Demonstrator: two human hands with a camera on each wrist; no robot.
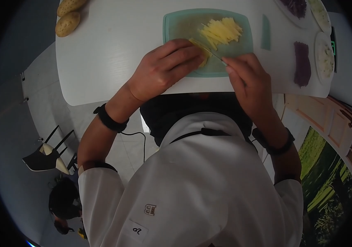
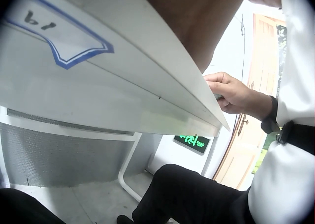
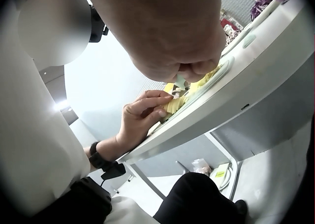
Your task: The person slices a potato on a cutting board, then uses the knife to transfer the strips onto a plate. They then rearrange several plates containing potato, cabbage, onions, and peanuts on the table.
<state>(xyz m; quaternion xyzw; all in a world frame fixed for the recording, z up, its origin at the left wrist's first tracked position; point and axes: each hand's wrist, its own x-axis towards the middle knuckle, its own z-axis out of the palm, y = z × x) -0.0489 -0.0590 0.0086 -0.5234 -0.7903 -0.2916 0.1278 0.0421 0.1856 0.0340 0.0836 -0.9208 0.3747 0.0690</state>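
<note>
On the green-rimmed cutting board (image 1: 180, 24) lies a pile of pale yellow strips (image 1: 222, 31). Nearer the body, the left hand (image 1: 163, 68) holds sliced yellow pieces (image 1: 204, 59) against the board, fingertips bent over them; the right wrist view shows these slices (image 3: 176, 104) under the left hand (image 3: 140, 116). The right hand (image 1: 250, 80) grips a knife (image 1: 215, 54) by its handle, the blade at the slices beside the left fingertips. In the left wrist view the right hand (image 2: 234, 93) shows beyond the table edge; the left hand's work is hidden there.
Two potatoes (image 1: 67, 24) lie at the table's far left. Right of the board are a green strip-shaped item (image 1: 265, 33), a purple cloth-like piece (image 1: 302, 64) and plates, one with pale shreds (image 1: 325, 57), another with purple shreds (image 1: 295, 7). The white table's edge (image 1: 97, 102) runs near the body.
</note>
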